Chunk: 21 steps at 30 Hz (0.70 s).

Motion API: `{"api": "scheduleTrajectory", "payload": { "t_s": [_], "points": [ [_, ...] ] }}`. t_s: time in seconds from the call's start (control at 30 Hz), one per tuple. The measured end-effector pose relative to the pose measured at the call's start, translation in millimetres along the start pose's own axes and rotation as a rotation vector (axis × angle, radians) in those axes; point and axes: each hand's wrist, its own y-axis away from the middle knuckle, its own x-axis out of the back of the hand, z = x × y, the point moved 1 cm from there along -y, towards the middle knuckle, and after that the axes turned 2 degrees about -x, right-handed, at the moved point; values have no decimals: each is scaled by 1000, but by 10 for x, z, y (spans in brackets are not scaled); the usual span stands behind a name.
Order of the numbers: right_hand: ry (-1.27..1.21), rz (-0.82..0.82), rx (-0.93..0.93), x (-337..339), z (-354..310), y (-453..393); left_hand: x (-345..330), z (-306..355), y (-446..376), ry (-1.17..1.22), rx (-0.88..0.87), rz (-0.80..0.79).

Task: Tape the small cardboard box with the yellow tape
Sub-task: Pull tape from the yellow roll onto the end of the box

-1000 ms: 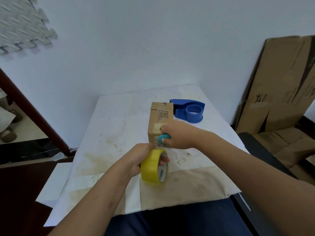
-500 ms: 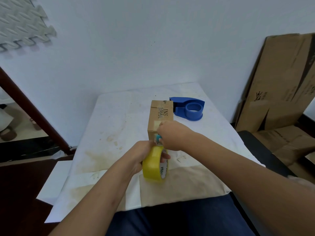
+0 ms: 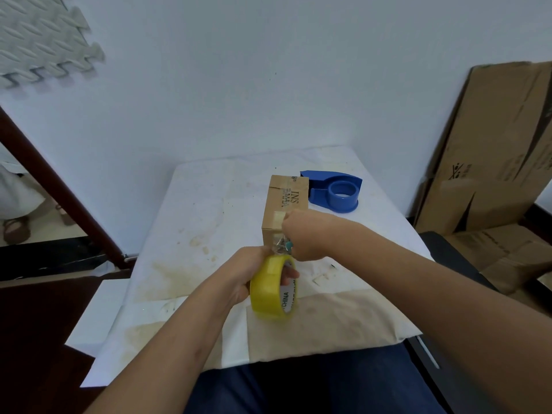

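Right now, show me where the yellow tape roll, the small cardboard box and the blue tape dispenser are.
yellow tape roll (image 3: 266, 289), head view, outer yellow band.
small cardboard box (image 3: 287, 195), head view, printed top face.
blue tape dispenser (image 3: 343, 191), head view, round hub.

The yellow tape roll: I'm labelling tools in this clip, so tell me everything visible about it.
The yellow tape roll is a glossy ring of translucent yellow plastic tape on a white core printed with dark lettering, partly reading CHINA. It stands on edge, tilted, held above the stained white table by the left hand, fingers hooked through the core. A loose tape end lies on its outer face. It sits just in front of the small brown cardboard box, below the right hand.
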Motion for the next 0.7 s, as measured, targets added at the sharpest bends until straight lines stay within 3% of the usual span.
{"api": "scheduleTrajectory", "payload": {
  "t_s": [0.3,0.57,0.7],
  "points": [
    [22,-90,-41,-56,41,80,103,-24,78,26,24,24],
    [-191,8,-34,-102,183,52,167,-17,178,46,69,-56],
    [-475,219,-24,-64,248,217,215,49,227,19,-27,-136]
  ]
}}
